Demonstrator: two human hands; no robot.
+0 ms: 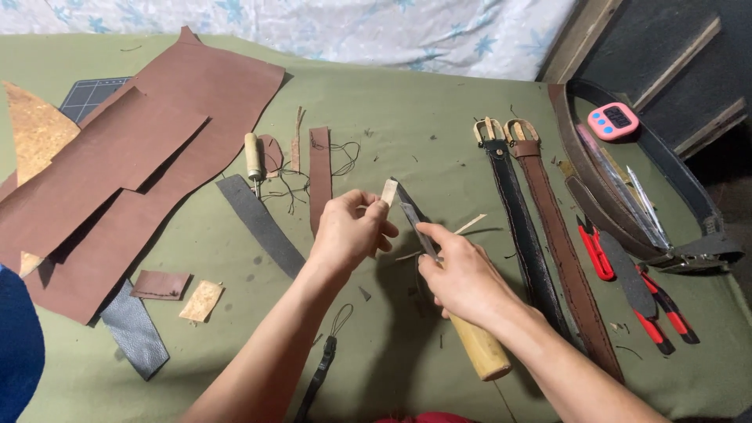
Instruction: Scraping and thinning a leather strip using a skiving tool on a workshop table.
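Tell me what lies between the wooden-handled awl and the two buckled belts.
In the head view: a narrow upright brown leather strip with loose dark thread, then bare green cloth.

My right hand [464, 280] hides the middle of the wooden-handled knife [479, 347], and my left hand [348, 229] covers most of the small pale strip [388, 190] it pinches. Both forearms run off the bottom edge (so does the dark cord [323, 368]). The brown belt [565, 258] is hidden under my right wrist.
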